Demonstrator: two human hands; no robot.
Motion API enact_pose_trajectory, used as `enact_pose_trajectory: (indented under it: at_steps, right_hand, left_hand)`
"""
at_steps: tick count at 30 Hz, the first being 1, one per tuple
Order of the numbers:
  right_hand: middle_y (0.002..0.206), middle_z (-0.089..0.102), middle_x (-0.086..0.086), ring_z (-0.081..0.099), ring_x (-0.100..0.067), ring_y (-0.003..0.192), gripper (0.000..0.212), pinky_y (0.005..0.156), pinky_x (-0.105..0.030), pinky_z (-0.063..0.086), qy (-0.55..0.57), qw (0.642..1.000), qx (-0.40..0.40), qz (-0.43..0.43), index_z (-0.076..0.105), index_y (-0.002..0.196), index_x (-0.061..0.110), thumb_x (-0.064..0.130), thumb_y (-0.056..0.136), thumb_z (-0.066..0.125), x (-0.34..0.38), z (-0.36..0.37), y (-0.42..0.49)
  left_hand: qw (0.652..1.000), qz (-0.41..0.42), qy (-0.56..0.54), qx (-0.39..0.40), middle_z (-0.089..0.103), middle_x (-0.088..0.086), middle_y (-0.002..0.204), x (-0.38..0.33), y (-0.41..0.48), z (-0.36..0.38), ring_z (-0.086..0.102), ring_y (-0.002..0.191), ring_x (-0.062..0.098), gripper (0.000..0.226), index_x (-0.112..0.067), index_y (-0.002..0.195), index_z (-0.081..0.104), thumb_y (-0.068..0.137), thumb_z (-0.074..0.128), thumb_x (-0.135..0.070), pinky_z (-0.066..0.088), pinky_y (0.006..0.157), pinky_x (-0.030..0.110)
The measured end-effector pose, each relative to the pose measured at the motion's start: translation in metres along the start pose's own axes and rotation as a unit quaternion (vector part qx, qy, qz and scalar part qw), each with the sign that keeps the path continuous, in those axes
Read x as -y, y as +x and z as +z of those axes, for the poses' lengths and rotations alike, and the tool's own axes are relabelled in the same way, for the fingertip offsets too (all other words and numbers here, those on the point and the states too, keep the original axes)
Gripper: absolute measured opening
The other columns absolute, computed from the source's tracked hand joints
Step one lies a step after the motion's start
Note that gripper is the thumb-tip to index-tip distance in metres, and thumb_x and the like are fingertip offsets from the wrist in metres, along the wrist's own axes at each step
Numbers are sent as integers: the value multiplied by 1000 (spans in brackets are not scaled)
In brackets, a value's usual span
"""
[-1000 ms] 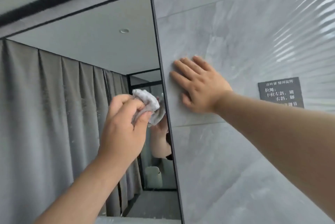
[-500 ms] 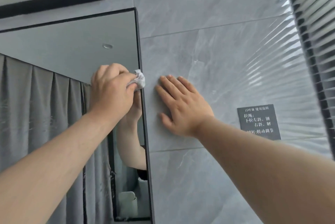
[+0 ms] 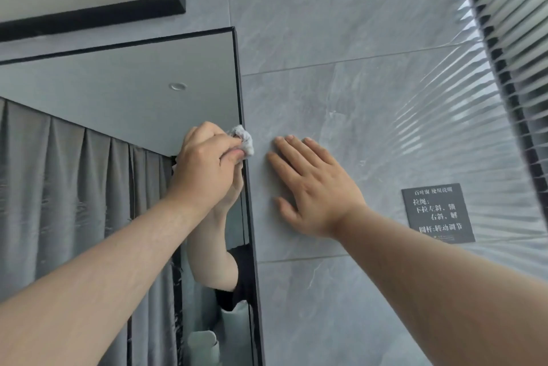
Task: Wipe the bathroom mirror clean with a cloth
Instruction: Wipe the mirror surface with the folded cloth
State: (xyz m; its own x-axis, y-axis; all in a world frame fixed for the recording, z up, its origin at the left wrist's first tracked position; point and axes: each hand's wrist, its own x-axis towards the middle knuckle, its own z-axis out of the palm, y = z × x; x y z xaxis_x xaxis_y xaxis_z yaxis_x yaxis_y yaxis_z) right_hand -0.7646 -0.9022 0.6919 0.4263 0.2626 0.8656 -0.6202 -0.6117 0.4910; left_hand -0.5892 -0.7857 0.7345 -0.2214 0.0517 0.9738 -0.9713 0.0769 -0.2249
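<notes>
Currently the cloth (image 3: 245, 140) is gripped in the curled left hand (image 3: 207, 165) at the right edge of the mirror (image 3: 133, 92). The right hand (image 3: 314, 187) is laid flat, holding nothing, on the wall tile (image 3: 326, 24). The cloth may be dragged off the glass, so that edge could be left streaked. On the dark sign (image 3: 437, 213), "百叶窗 使用说明" can be read.

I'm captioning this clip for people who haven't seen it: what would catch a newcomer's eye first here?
Centre frame, the left hand grips a small white cloth against the right edge of the black-framed mirror. Just beside it, the right hand lies flat on the grey tiled wall. Further right, a dark sign with white lettering hangs near the window blinds.
</notes>
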Motion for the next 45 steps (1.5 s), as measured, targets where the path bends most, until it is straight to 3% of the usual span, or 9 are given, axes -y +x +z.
enact_pose_trajectory:
  at_steps: [3, 7, 11, 17, 23, 29, 33, 38, 45]
  right_hand:
    - [152, 44, -18, 41, -35, 141, 72, 119, -49, 27, -6, 1000, -2, -2, 51, 142, 6, 46, 83, 46, 0, 0, 0]
    - [153, 43, -17, 40, -35, 142, 73, 120, -48, 24, -13, 1000, 4, -1, 50, 143, 6, 46, 83, 46, 0, 2, 0]
    - [153, 43, -18, 40, -35, 142, 73, 121, -48, 23, -16, 1000, 10, -2, 50, 143, 6, 45, 82, 46, 0, 1, -1]
    - [153, 43, -18, 40, -35, 142, 74, 120, -48, 24, -14, 1000, 19, 4, 51, 142, 6, 45, 80, 47, 0, 0, -1]
    - [153, 43, -17, 40, -34, 142, 74, 120, -48, 25, -7, 1000, 25, 5, 51, 142, 6, 45, 79, 48, 1, -2, -1]
    - [153, 43, -16, 39, -34, 143, 76, 119, -49, 27, 0, 1000, 24, 0, 50, 144, 7, 45, 79, 51, 0, -2, -1]
    - [152, 44, -16, 41, -34, 141, 75, 119, -49, 28, 1, 1000, 21, 3, 52, 142, 7, 45, 78, 50, 0, -1, -1]
    - [151, 45, -17, 41, -34, 141, 73, 120, -48, 25, -6, 1000, 23, 2, 53, 141, 6, 45, 79, 48, 0, 0, -1]
    - [152, 44, -17, 40, -34, 142, 73, 121, -47, 24, -3, 1000, 30, 5, 52, 142, 6, 46, 80, 45, 0, -1, -1]
  left_hand:
    - [1000, -14, -23, 3, 49, -3, 83, -4, 19, -2, 55, 83, 25, 9, -8, 86, 77, 81, 72, -3, 35, 76, 18]
    - [996, -52, -68, -9, 43, -10, 78, -6, 66, -4, 54, 76, -9, 8, -1, 86, 77, 83, 70, 4, 32, 68, -3]
    - [996, -74, -36, -26, 57, 1, 90, 10, 123, 6, 57, 85, 11, 10, -8, 89, 77, 84, 70, -9, 31, 65, 2]
    - [989, -124, -62, -54, 71, -1, 83, 19, 182, 16, 68, 81, 11, 9, -15, 81, 77, 79, 69, -16, 54, 73, 19]
    - [988, -141, -39, -45, 65, 10, 71, 24, 183, 18, 65, 71, 20, 25, -6, 73, 72, 79, 66, -29, 51, 67, 31]
    - [991, -112, -20, -64, 48, 3, 74, 12, 126, 17, 46, 71, 17, 20, -5, 65, 67, 84, 66, -11, 25, 62, 20]
    - [994, -93, -12, -58, 50, 6, 80, 14, 122, 19, 48, 74, 17, 15, -1, 73, 71, 85, 68, -9, 27, 65, 18]
    - [989, -130, -21, -69, 62, 8, 90, 16, 169, 20, 63, 89, 25, 17, -5, 87, 75, 82, 71, -21, 47, 77, 29]
    - [988, -135, -16, -74, 50, 1, 105, 21, 183, 26, 53, 95, 13, 22, -13, 105, 75, 89, 65, -24, 34, 80, 11]
